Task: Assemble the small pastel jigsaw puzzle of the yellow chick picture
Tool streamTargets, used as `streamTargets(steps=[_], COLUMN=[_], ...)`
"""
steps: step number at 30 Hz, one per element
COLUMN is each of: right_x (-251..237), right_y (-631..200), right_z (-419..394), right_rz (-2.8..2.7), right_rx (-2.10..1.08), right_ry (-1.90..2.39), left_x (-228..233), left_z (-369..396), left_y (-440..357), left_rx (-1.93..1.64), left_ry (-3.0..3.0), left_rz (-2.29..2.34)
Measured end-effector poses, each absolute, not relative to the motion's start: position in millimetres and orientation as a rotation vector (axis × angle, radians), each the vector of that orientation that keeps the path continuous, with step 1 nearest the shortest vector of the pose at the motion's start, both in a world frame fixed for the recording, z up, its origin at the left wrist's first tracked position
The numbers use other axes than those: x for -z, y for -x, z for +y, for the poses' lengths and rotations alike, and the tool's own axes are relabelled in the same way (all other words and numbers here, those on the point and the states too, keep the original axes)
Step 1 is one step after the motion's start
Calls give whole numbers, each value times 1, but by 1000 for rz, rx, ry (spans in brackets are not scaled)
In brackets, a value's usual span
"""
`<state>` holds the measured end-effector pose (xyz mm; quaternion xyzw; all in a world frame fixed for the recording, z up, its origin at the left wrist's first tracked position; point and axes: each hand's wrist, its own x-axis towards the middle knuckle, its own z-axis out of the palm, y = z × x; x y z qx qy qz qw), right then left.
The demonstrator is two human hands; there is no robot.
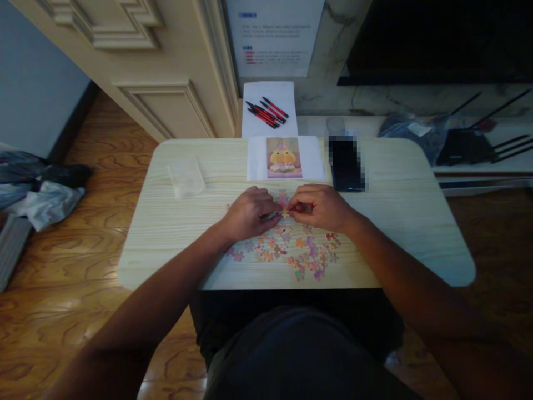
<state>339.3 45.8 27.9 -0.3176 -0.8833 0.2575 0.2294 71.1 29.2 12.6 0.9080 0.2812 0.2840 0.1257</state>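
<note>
Both hands meet near the middle of the table over a small orange-yellow jigsaw puzzle piece (285, 213). My right hand (318, 206) pinches this piece at its right side. My left hand (253, 212) is closed, its fingertips at the piece's left edge; whether it grips a piece of its own is hidden. Just beyond the fingertips lies a pinkish group of puzzle pieces (283, 197), partly covered by the hands. Nearer my body, several loose orange, pink and purple puzzle pieces (312, 258) are scattered. A printed sheet with a yellow cartoon figure (283, 158) lies beyond the hands.
A black phone (347, 172) rests at the table's back right, partly pixelated. At the left is a clear plastic bag (186, 178). Several red-and-black pens (267, 114) lie on a white surface behind the table (416, 233). A cabinet door (166, 105) stands behind left.
</note>
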Motion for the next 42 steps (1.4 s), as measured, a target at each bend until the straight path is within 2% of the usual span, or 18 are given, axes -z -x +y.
streamTargets(steps=[9, 18, 22, 27, 32, 42], right_x=[-27, -25, -20, -18, -26, -52], right_y=[-340, -337, -336, -332, -335, -364], right_z=[47, 44, 44, 44, 43, 44], right_rz=[-2218, -1850, -1705, -1686, -1741, -2540], right_rx=[-891, -1576, -1759, -1793, -1660, -1533], right_ry=[830, 779, 690, 720, 802, 774], left_x=[-15, -21, -22, -21, -21, -17], left_z=[29, 29, 28, 25, 25, 30], left_y=[-73, -72, -73, -78, -78, -72], left_rx=[-1009, -1098, -1098, -1107, -1110, -1079], left_ry=[-2492, -2284, -2289, -2265, -2292, -2350], left_rz=[776, 638, 645, 627, 723, 715])
